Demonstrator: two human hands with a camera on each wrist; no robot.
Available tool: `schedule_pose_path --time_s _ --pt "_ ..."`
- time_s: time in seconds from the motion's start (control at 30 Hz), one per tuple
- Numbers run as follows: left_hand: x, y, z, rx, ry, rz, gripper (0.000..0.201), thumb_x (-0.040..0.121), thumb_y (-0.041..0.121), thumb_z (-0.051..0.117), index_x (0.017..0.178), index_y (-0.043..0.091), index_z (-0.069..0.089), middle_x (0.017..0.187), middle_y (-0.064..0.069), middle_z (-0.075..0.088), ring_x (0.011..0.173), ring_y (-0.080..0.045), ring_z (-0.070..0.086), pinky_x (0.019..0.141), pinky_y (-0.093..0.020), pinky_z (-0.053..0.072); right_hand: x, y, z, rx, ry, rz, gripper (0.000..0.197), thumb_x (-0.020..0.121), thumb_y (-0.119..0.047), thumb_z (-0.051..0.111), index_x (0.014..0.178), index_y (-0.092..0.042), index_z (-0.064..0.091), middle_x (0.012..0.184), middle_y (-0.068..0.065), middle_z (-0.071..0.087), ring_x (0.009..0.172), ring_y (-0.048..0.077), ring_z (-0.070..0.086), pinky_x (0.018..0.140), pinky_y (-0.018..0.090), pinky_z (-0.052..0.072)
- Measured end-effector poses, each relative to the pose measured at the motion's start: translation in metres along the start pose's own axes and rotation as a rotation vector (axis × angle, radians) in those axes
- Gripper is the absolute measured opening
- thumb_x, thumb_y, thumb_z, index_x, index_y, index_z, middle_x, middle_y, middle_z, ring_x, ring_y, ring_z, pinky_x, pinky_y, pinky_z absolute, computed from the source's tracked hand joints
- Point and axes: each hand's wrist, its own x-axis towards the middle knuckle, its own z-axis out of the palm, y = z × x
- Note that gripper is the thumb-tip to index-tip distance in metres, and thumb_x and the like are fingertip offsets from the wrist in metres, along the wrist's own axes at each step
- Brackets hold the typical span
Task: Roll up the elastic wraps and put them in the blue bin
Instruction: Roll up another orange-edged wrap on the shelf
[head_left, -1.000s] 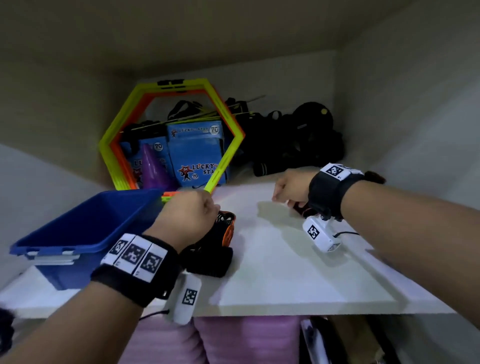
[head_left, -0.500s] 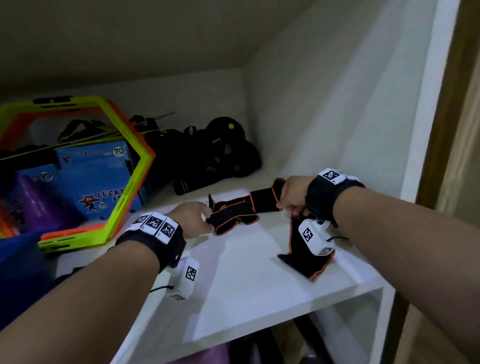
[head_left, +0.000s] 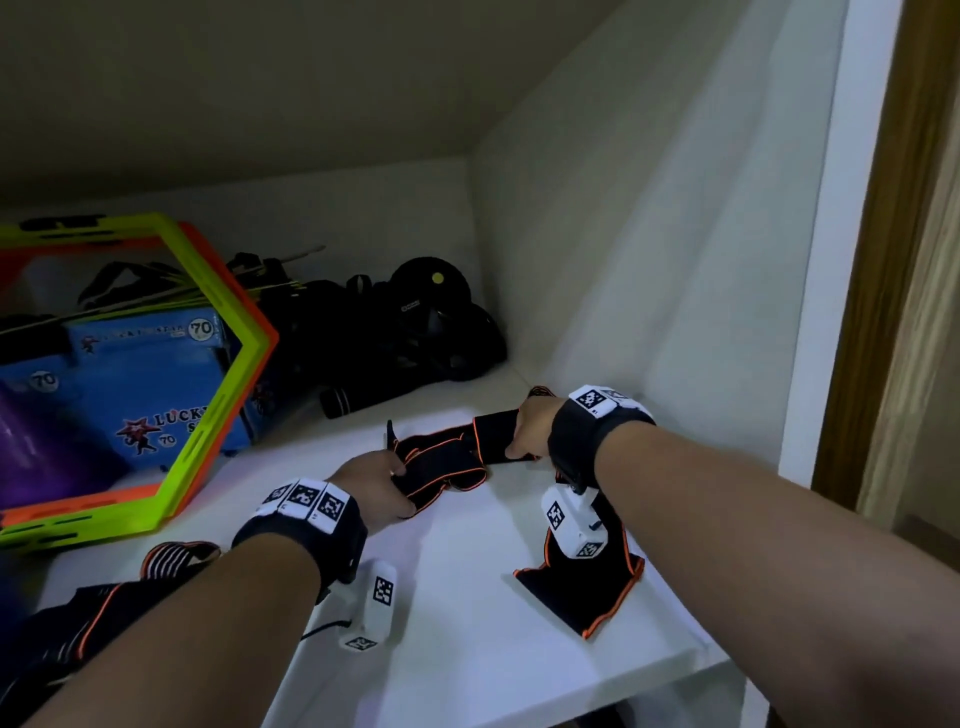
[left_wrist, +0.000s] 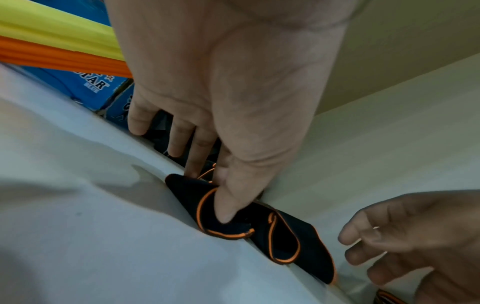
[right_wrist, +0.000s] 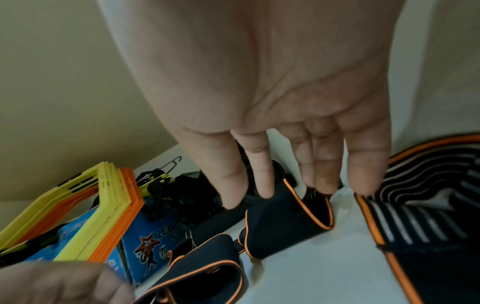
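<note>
wrap (head_left: 447, 462): matt cloth (orange-piped) | shelf (head_left: 467, 623): smooth, probably laminate

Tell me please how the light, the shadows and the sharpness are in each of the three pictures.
Head view: dim shelf; the arms throw soft shadows on it; the left edge is smeared. Left wrist view: the left hand and the wrap are fairly sharp; the right hand is darker. Right wrist view: the fingertips and the striped wrap are blurred.

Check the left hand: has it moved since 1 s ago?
Yes, rightward. The left hand sat at the lower right corner of the hexagon frame; now it is well right of it, pinching the black-orange wrap mid-shelf.
</note>
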Motion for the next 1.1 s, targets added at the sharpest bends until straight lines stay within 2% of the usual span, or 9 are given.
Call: schedule_pose_path --time_s 0.07,0.17,0.3,0.43,0.5,0.7,0.9,1.03,1.1 --pt "0.0 -0.003 0.0 -0.044 0.011 0.008 0.03 0.069 0.038 0.069 0.097 0.026 0.065 0.097 0.006 0.066 0.087 -0.01 0.061 0.064 -0.021 0.042 0.036 0.004 0.01 -0.007 -0.011 0.037 0.071 0.025 -0.062 0.069 0.078 -0.017 0.069 0.068 0.002 0.073 0.063 0.028 0.072 0.076 0.041 0.058" --pt "-0.01 -0.007 -0.003 -0.119 0.09 0.021 0.007 0.082 0.029 0.065 0.081 0.022 0.068 0.089 0.005 0.067 0.084 -0.01 0.06 0.066 -0.024 0.043 0.024 -0.008 0.002 -0.016 0.016 0.054 0.057 0.039 -0.064 0.072 0.074 -0.019 0.066 0.071 0.001 0.07 0.066 0.025 0.068 0.077 0.039 0.057" --pt "-0.03 -0.011 -0.017 -0.174 0.241 0.009 0.023 0.088 0.023 0.057 0.068 0.012 0.056 0.07 -0.003 0.06 0.068 -0.019 0.056 0.056 -0.029 0.041 -0.027 -0.018 -0.019 -0.024 0.035 0.052 0.04 0.052 -0.054 0.077 0.072 -0.021 0.065 0.076 0.001 0.068 0.068 0.02 0.065 0.08 0.036 0.056" --pt "-0.054 -0.013 -0.032 -0.299 0.276 -0.007 0.002 0.09 0.017 0.058 0.09 0.016 0.059 0.071 -0.013 0.071 0.06 -0.03 0.069 0.056 -0.037 0.057 -0.026 -0.029 -0.015 -0.013 0.015 0.02 0.038 0.045 -0.042 0.086 0.073 -0.021 0.072 0.072 0.004 0.073 0.067 0.023 0.07 0.079 0.041 0.059" --pt "-0.067 -0.012 -0.037 -0.35 0.279 -0.035 0.012 0.092 0.011 0.055 0.099 0.019 0.05 0.077 -0.019 0.073 0.056 -0.03 0.07 0.051 -0.037 0.059 -0.026 -0.036 -0.013 0.02 0.053 -0.019 0.03 0.05 -0.034 0.084 0.068 -0.017 0.067 0.072 0.007 0.072 0.07 0.025 0.071 0.08 0.041 0.059" --pt "-0.088 -0.024 -0.039 -0.364 0.132 -0.14 0.033 0.089 -0.008 0.034 0.097 0.014 0.058 0.08 -0.028 0.069 0.054 -0.035 0.067 0.061 -0.052 0.062 -0.02 -0.053 -0.029 0.448 0.117 -0.2 0.04 0.085 -0.014 0.064 0.124 -0.005 0.064 0.122 0.018 0.066 0.11 0.034 0.065 0.092 0.04 0.056" --pt "-0.11 -0.034 -0.043 -0.132 -0.177 -0.236 0.036 0.081 0.003 0.04 0.105 0.025 0.055 0.088 -0.019 0.077 0.069 -0.029 0.07 0.077 -0.042 0.061 -0.048 -0.068 -0.05 0.227 -0.011 -0.273 0.027 0.082 -0.008 0.067 0.107 0.003 0.071 0.102 0.015 0.071 0.079 0.027 0.062 0.06 0.03 0.046" --pt "-0.12 -0.029 -0.051 0.079 -0.258 -0.184 0.019 0.09 0.013 0.058 0.107 0.014 0.066 0.073 -0.004 0.067 0.052 -0.015 0.058 0.047 -0.018 0.048 -0.061 -0.061 -0.041 0.067 -0.123 -0.309 0.036 0.073 -0.013 0.067 0.107 -0.005 0.074 0.111 0.001 0.074 0.096 0.021 0.068 0.09 0.034 0.056" --pt "-0.116 -0.031 -0.054 0.282 -0.178 -0.145 0.014 0.09 0.018 0.057 0.095 0.01 0.068 0.075 -0.006 0.061 0.048 -0.014 0.049 0.045 -0.017 0.039 -0.067 -0.054 -0.031 0.013 -0.144 -0.288 0.042 0.068 -0.019 0.067 0.108 -0.009 0.076 0.115 0.003 0.074 0.098 0.02 0.069 0.099 0.04 0.053"
